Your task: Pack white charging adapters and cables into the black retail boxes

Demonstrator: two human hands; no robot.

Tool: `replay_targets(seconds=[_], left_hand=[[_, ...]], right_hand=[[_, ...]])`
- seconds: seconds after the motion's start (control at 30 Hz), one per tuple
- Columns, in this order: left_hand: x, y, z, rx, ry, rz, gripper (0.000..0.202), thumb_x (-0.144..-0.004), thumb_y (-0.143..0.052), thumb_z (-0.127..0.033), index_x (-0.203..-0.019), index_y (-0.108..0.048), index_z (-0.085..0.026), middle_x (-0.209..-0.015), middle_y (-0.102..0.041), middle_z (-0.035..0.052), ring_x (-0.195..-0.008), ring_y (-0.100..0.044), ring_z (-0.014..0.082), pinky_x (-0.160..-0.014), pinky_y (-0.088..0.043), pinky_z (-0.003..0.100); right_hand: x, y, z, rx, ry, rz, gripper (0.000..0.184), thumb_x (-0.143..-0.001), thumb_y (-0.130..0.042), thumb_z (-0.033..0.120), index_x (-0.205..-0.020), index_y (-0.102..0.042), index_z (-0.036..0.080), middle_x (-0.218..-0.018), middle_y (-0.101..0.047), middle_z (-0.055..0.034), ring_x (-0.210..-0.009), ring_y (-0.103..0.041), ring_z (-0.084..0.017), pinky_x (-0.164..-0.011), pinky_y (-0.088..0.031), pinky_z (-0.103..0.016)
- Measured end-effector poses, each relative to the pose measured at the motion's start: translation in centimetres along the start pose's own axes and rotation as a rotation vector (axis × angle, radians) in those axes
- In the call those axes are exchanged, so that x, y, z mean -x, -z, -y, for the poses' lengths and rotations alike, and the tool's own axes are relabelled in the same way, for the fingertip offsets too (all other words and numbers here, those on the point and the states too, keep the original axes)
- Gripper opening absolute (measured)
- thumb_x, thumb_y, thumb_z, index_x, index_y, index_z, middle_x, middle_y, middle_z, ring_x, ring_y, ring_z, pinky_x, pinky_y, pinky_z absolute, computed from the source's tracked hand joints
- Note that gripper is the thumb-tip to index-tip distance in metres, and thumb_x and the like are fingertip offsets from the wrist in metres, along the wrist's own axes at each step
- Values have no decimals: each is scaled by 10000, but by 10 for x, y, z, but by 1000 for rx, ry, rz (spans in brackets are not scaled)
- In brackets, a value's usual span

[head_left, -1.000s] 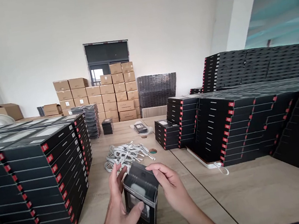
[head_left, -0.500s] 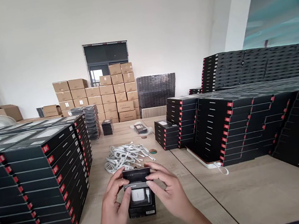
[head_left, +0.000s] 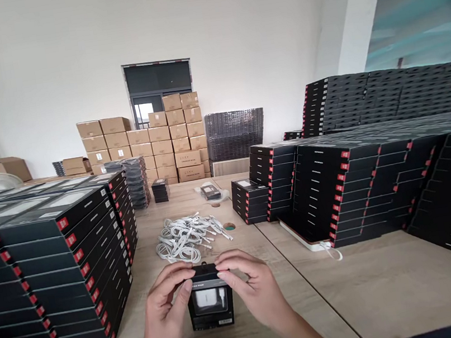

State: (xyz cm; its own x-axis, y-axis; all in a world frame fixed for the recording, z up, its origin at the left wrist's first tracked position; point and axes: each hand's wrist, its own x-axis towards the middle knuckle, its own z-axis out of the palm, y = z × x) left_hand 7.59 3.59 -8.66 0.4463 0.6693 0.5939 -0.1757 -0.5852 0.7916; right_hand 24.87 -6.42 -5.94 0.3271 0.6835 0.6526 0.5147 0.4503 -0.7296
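A small black retail box (head_left: pixel 213 320) stands upright on the table in front of me. Its clear window shows a white charger (head_left: pixel 206 298) and a white cable plug (head_left: pixel 222 297). My left hand (head_left: pixel 167 307) pinches the box's upper left edge between thumb and fingers. At the upper right edge, my right hand (head_left: pixel 254 286) grips it the same way. The box's top flap (head_left: pixel 205 268) lies folded down between my fingertips. Just beyond the box is a tangled heap of white cables (head_left: pixel 189 236).
Tall stacks of black boxes rise at the left (head_left: pixel 54 273) and right (head_left: pixel 322 194). A white tray-like piece (head_left: pixel 308 242) sticks out beneath the right stack. Another black box (head_left: pixel 211 192) rests on plastic wrap farther back. Brown cartons (head_left: pixel 154 148) are piled by the wall.
The box's top flap was standing up and is now folded down over the top. Both hands have stayed at the upper edges, fingertips closer in. The view has shifted slightly.
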Motion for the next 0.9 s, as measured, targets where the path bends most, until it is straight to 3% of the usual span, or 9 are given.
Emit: replay_targets(seconds=[0.27,0.4,0.5,0.6,0.7,0.77,0.9], left_hand=[[2,-1,6,5,-31,-12,178,-889,-583,-295,-961,-737,-241,-1144,-654,84,-1110,-606,229,-969,-476,370],[2,4,9,-18,-35,40,204,-899,-558,-289,-1017,-721,-255,-1212,-628,90,-1157,-583,241,-985,-467,388],[2,4,12,-75,-51,65,233,-901,-547,-285,-1067,-710,-275,-1293,-591,86,-1224,-546,255,-1050,-421,430],[5,-3,15,-138,-46,36,356,-891,-543,-292,-1239,-621,-307,-1456,-456,76,-1324,-461,273,-1090,-388,448],[10,-17,14,-230,23,-2,697,-846,-579,-298,-1483,-299,-318,-1560,-273,88,-1386,-379,283,-1063,-424,444],[16,-26,11,-381,67,8,877,-765,-655,-308,-1514,-199,-289,-1551,-255,108,-1402,-341,302,-1072,-409,462],[33,-42,-1,-762,45,-10,1107,-556,-777,-297,-1507,-215,-224,-1473,-357,157,-1342,-368,382,-1084,-341,549]], right_hand=[[-2,6,1,1,13,78,99,-843,-672,227,-834,-769,250,-951,-722,-57,-881,-681,-206,-822,-522,-331],[-3,15,-3,-5,-13,190,94,-823,-693,213,-877,-761,246,-1088,-699,-67,-1007,-662,-215,-918,-493,-340],[-2,14,-11,-46,-54,206,119,-803,-718,241,-912,-766,250,-1130,-700,-76,-1063,-648,-235,-953,-484,-363],[-2,9,-23,-117,-123,73,148,-796,-725,346,-888,-778,243,-1109,-715,-91,-1054,-650,-259,-924,-506,-381],[-3,6,-35,-231,-280,-162,277,-710,-782,453,-861,-783,220,-1000,-750,-100,-944,-673,-276,-840,-537,-394],[-3,7,-41,-361,-398,-273,354,-655,-814,488,-865,-777,205,-900,-760,-87,-831,-679,-262,-754,-554,-385],[1,4,-43,-556,-486,-338,378,-602,-854,476,-846,-770,199,-825,-751,-53,-737,-662,-222,-667,-549,-339]])
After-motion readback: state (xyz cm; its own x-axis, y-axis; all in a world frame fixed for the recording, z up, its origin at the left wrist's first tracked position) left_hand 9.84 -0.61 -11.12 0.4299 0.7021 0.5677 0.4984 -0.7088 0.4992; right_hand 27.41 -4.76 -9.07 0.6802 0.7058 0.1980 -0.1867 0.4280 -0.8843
